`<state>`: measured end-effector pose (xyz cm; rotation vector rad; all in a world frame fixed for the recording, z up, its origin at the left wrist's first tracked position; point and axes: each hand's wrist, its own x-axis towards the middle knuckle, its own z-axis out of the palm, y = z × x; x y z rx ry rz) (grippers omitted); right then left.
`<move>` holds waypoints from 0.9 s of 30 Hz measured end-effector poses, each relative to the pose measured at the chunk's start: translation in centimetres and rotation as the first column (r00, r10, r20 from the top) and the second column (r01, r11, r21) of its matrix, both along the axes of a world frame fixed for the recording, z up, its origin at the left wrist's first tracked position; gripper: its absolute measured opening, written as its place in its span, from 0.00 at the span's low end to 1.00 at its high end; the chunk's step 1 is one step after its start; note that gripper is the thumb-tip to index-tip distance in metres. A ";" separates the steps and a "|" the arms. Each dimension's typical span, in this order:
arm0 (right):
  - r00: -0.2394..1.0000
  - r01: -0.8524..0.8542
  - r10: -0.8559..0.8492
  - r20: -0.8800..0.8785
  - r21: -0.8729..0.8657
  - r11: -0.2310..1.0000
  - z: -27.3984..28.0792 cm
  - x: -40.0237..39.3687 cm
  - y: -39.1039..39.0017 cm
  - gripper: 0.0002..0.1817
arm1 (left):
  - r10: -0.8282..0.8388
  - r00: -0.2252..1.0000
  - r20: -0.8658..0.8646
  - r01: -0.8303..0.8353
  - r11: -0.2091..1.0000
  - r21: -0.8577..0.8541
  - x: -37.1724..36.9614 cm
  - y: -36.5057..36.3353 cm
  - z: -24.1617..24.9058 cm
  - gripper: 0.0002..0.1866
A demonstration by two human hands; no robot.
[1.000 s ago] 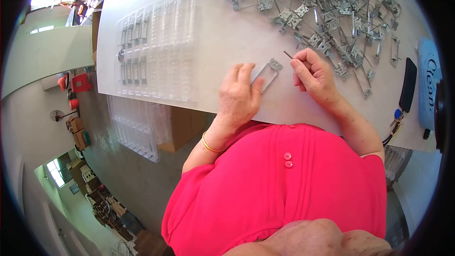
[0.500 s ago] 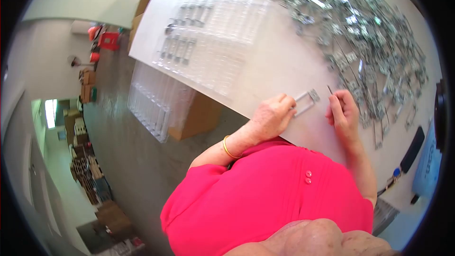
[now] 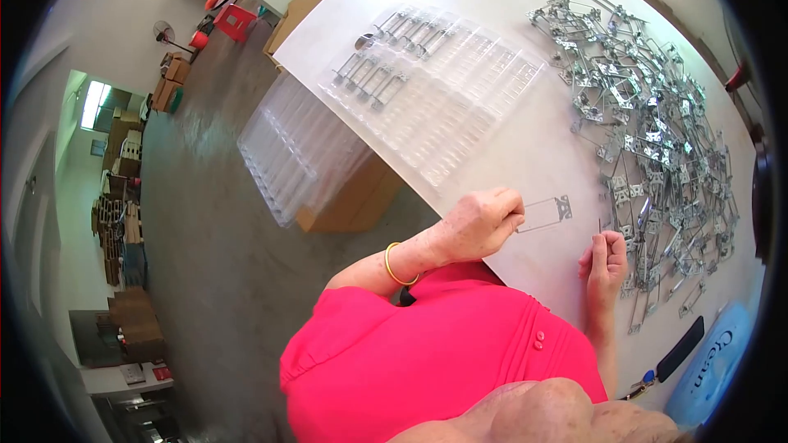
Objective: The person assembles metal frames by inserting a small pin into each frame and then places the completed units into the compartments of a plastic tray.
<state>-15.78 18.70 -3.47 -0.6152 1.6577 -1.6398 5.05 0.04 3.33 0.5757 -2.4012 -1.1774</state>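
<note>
Near the table's front edge, my left hand [image 3: 484, 221] is closed on the near end of a metal bracket [image 3: 564, 208], a thin wire frame with a flat plate at its far end. To its right, my right hand [image 3: 604, 258] pinches a thin dark pin [image 3: 600, 226] that points upward, apart from the bracket. Beyond my right hand lies a large pile of metal brackets [image 3: 657, 139]. A clear plastic tray [image 3: 443, 135] farther back holds several brackets in its left slots.
More clear trays [image 3: 283, 156] stand by a cardboard box [image 3: 353, 197] below the table's left edge. A black case [image 3: 681, 346] and a blue bag [image 3: 712, 369] are at the right. A red stool [image 3: 235, 23] stands on the floor far off.
The view has turned and shifted, so the table contents appear elsewhere in it. Both hands appear lower, and the bracket now points more to the right. Each hand keeps its hold.
</note>
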 end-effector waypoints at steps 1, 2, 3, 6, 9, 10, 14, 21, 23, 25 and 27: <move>1.000 0.000 0.000 0.002 0.004 1.000 -0.1 0.0 0.0 0.06 | 0.032 0.999 -0.022 -0.032 0.999 -0.014 0.2 -0.4 0.2 0.03; 1.000 -0.009 0.009 0.001 0.002 1.000 0.0 0.1 0.0 0.06 | 0.040 0.999 -0.023 -0.040 0.999 -0.016 0.4 -0.8 0.3 0.03; 1.000 0.003 -0.003 0.001 0.010 1.000 0.2 0.2 -0.1 0.06 | 0.075 0.997 -0.026 -0.076 0.996 -0.041 0.6 -1.2 0.4 0.03; 1.000 0.010 -0.010 0.003 0.012 1.000 0.1 0.3 0.0 0.06 | 0.153 0.988 -0.011 -0.154 0.987 -0.053 1.6 -2.6 1.0 0.02; 1.000 0.011 -0.011 0.002 0.006 1.000 0.2 0.4 -0.1 0.06 | 0.385 0.923 -0.004 -0.384 0.919 -0.089 3.3 -5.2 1.6 0.03; 1.000 0.014 -0.014 -0.002 0.006 1.000 0.3 0.4 -0.1 0.05 | 0.472 0.882 -0.001 -0.470 0.878 -0.094 4.1 -6.5 1.8 0.04; 1.000 0.008 -0.008 0.004 -0.005 1.000 -0.1 0.2 0.0 0.05 | 0.716 0.695 -0.065 -0.714 0.675 -0.186 8.3 -14.0 0.8 0.06; 1.000 -0.007 0.007 -0.022 0.005 1.000 0.0 0.2 0.0 0.06 | 0.758 0.652 0.032 -0.697 0.616 -0.367 10.4 -18.6 -2.2 0.07; 1.000 -0.006 0.006 -0.021 0.002 1.000 0.1 0.3 0.0 0.06 | 0.758 0.648 0.072 -0.698 0.629 -0.343 10.5 -19.1 -2.9 0.07; 1.000 -0.002 0.002 -0.030 0.018 1.000 0.4 0.3 0.0 0.06 | 0.758 0.646 0.096 -0.696 0.635 -0.335 10.4 -19.3 -3.3 0.07; 1.000 -0.002 0.003 -0.027 0.012 1.000 0.4 0.4 -0.1 0.06 | 0.757 0.643 0.118 -0.694 0.641 -0.327 10.4 -19.4 -3.6 0.07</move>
